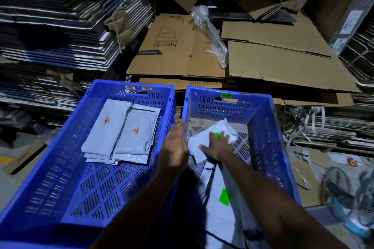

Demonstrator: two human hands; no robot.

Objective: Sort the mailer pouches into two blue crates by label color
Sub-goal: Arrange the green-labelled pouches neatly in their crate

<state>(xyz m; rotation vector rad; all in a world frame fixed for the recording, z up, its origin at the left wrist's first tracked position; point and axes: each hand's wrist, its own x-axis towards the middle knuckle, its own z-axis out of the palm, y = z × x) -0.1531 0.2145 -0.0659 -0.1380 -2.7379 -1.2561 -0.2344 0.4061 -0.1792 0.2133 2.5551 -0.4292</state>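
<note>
Green-label pouch [214,137] is pressed flat by right hand [217,146] inside right crate [263,127]. Left hand [176,147] hangs open, empty, beside it. Orange-label pouches [121,133] are kept left of that crate, so colours stay apart.

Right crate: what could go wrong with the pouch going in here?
The right hand presses a green-label pouch that looks crumpled in the right crate, so it may not lie flat. The left hand hovers over the wall between crates; a nudge could knock it toward the orange-label pouches.
</note>
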